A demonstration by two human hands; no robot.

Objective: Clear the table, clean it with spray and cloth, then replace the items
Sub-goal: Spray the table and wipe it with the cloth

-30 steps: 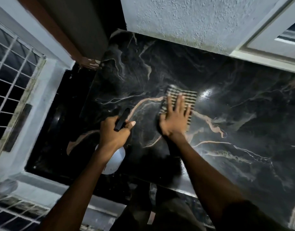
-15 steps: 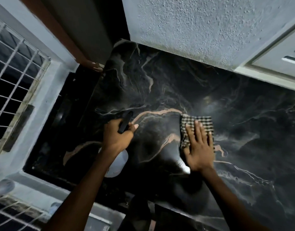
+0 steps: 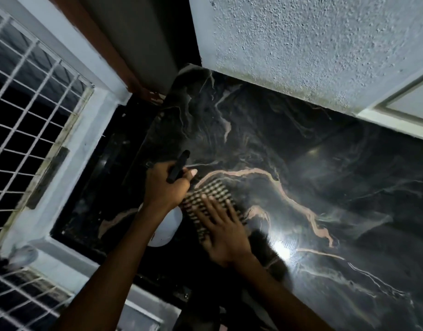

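The table top point(image 3: 325, 187) is black marble with pale pink veins and fills the right half of the view. My left hand point(image 3: 166, 187) grips a spray bottle point(image 3: 166, 226) with a white body and a black nozzle that sticks up past my thumb. My right hand point(image 3: 223, 231) lies flat with fingers spread on a black-and-white checked cloth point(image 3: 210, 191), pressing it onto the marble right beside my left hand. The cloth's near part is hidden under my palm.
A rough white wall point(image 3: 301, 48) borders the table's far edge, with a white frame point(image 3: 401, 115) at the right. A window with a white metal grille point(image 3: 26, 111) stands at the left above a dark sill point(image 3: 91, 187). A bright light glare point(image 3: 280, 250) shows on the marble.
My right hand has slid the cloth leftwards across the marble, from the table's middle to right beside my left hand. The left hand keeps the spray bottle in about the same place.
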